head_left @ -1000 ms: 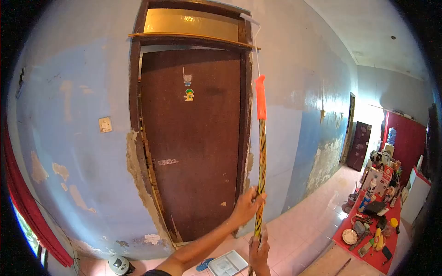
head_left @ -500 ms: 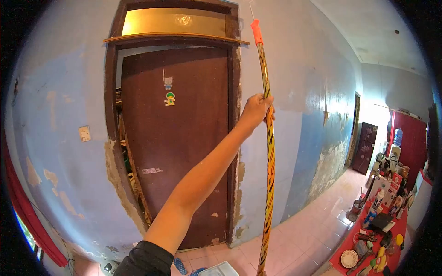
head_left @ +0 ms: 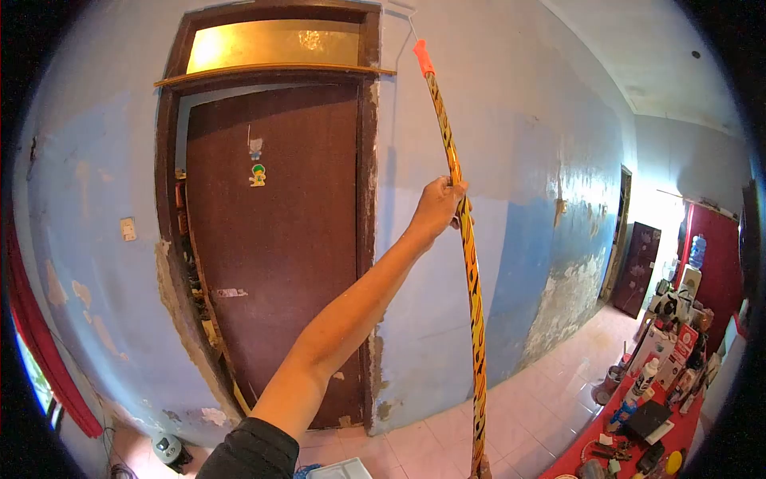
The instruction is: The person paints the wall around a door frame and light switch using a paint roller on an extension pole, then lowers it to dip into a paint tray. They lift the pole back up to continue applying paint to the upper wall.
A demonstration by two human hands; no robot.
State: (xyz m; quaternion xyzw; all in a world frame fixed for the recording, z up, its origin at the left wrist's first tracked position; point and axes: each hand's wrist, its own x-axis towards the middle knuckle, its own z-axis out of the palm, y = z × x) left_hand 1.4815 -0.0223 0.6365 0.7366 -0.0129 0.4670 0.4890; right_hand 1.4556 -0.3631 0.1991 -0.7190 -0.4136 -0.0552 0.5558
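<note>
Across the room from me, a big blue wall (head_left: 527, 144) is peeling in patches, and a pink tile floor (head_left: 431, 443) is running along its foot. A tall brown door (head_left: 275, 239) is standing in a dark frame (head_left: 368, 184), with a gap showing down its left side. Over on the right, a red table (head_left: 570, 457) is holding a big jumble of bottles, boxes and little things. A long yellow and black pole (head_left: 474, 295) is standing up in front of the wall, to the right of the door, and its top is leaning a bit to the left. A red curtain (head_left: 48, 351) is hanging at the far left. Low down, a pale tray (head_left: 339, 469) is lying on the floor, partly cut off by the bottom edge. The person's left hand (head_left: 439, 206) is gripping the pole above its middle, with the fingers wrapping round it. The right hand (head_left: 483, 469) is touching the pole at the very bottom, but only a bit is showing, so I cannot tell how its fingers are bending. An orange handle (head_left: 424, 57) is sitting on the pole's top end, and a thin bent wire (head_left: 413, 27) is sticking up from it. Two small stickers (head_left: 257, 164) are decorating the door, and a little white switch (head_left: 128, 229) is sitting on the wall.
</note>
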